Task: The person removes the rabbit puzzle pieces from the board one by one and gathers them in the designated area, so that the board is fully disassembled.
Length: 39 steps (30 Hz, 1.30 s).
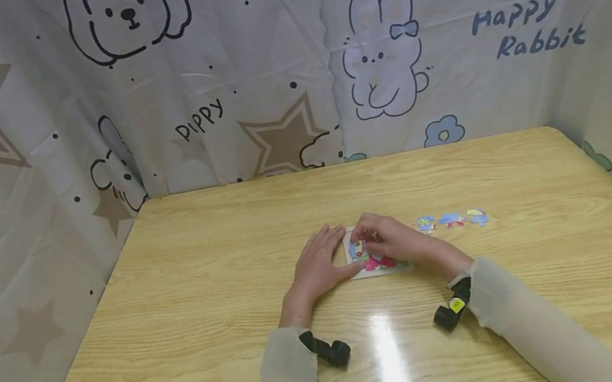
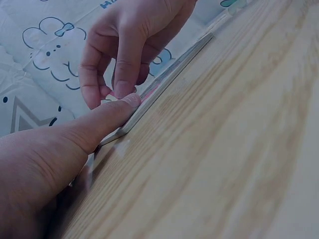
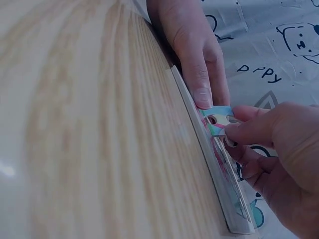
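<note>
A small puzzle board (image 1: 380,273) with a colourful picture and a pale border lies flat on the table. My left hand (image 1: 318,265) rests at its left side, fingers stretched out, with the thumb (image 2: 112,115) pressing on the near left part. Over the board's upper left, my right hand (image 1: 389,238) pinches a puzzle piece (image 3: 220,113) between thumb and index finger. That piece shows blue, green and cream, tilted up close to the left thumb in the right wrist view. The right hand hides much of the picture from the head camera.
To the right of the board lie three loose puzzle pieces in a row: a left one (image 1: 425,223), a middle one (image 1: 451,220) and a right one (image 1: 478,216). The wooden table (image 1: 203,270) ends at a printed curtain (image 1: 260,69) behind.
</note>
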Motion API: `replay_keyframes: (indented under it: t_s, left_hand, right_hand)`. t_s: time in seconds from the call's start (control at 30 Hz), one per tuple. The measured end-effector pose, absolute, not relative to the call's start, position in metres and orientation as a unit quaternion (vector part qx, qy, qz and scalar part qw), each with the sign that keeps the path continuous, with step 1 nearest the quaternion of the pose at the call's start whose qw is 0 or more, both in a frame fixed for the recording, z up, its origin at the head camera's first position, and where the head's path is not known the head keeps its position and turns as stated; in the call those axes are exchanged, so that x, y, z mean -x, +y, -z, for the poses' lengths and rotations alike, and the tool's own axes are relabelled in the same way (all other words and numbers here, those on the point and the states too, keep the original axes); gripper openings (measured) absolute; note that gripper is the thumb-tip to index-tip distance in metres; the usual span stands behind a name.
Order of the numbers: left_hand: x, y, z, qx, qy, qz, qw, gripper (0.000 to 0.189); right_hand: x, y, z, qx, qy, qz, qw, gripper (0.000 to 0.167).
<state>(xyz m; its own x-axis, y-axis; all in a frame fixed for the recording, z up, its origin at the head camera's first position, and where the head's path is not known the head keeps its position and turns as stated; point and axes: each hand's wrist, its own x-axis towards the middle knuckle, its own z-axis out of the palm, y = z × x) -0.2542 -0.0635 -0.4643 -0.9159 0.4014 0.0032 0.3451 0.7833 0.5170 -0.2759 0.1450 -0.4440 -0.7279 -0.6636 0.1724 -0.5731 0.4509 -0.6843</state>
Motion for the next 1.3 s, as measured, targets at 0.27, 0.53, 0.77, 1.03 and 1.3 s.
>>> replay_keyframes:
  t_s: [0.27,0.53,0.77,1.03,1.3]
  left_hand:
    - [0.255,-0.062,0.465,-0.201,0.942,-0.264,0.054,0.082]
    - [0.254,-0.062,0.464,-0.196,0.943,-0.263,0.058,0.084]
    - [0.255,-0.063,0.465,-0.194,0.943,-0.264,0.058,0.084]
    - [0.255,-0.063,0.464,-0.191,0.943,-0.265,0.063,0.084]
    - [0.255,-0.064,0.464,-0.192,0.944,-0.262,0.062,0.084]
  right_hand:
    - [0.272,0.149,0.443,0.318,0.851,0.413,0.063,0.017]
    - [0.269,0.163,0.442,0.287,0.858,0.42,0.064,0.018]
    - [0.265,0.18,0.443,0.263,0.867,0.42,0.054,0.017]
    - [0.262,0.198,0.446,0.262,0.873,0.411,0.034,0.016]
    - [0.257,0.216,0.448,0.251,0.882,0.399,0.024,0.015]
